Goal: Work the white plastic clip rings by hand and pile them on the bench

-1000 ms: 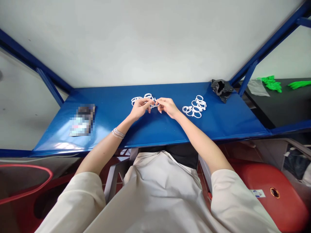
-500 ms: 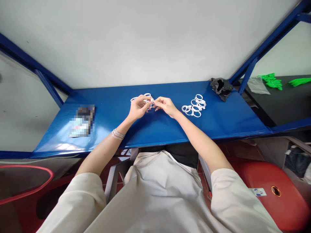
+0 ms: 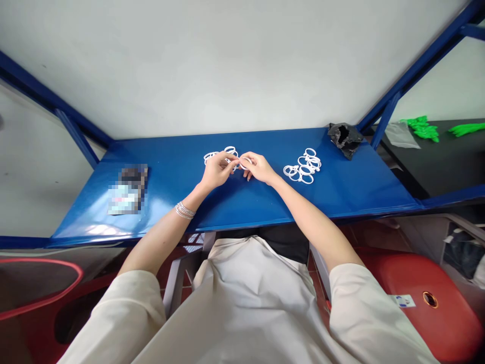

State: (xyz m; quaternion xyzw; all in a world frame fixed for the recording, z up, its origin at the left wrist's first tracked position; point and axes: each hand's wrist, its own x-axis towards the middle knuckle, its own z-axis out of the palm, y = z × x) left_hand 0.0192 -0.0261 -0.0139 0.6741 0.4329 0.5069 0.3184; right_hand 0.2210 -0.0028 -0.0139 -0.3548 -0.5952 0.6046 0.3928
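Observation:
Both hands meet above the middle of the blue table, fingertips close together. In my right hand a small white ring is pinched between thumb and fingers, its loop showing. My left hand, with thin bracelets on its wrist, pinches the same ring at its left side, where a small part is hidden by the fingertips. Just behind the left hand lies a loose pile of white rings, partly covered by it. To the right of my right hand lies another pile of white rings, several overlapping, some with small knobs.
The blue table runs along a pale wall. A crumpled black plastic bag stands at its right back corner, and a blurred-out packet lies at the left. Bright green items rest on a dark surface to the right. Red chairs flank me.
The ring between my hands has turned, so its loop now shows in my right hand. Both hands stay in nearly the same place, and the piles look unchanged.

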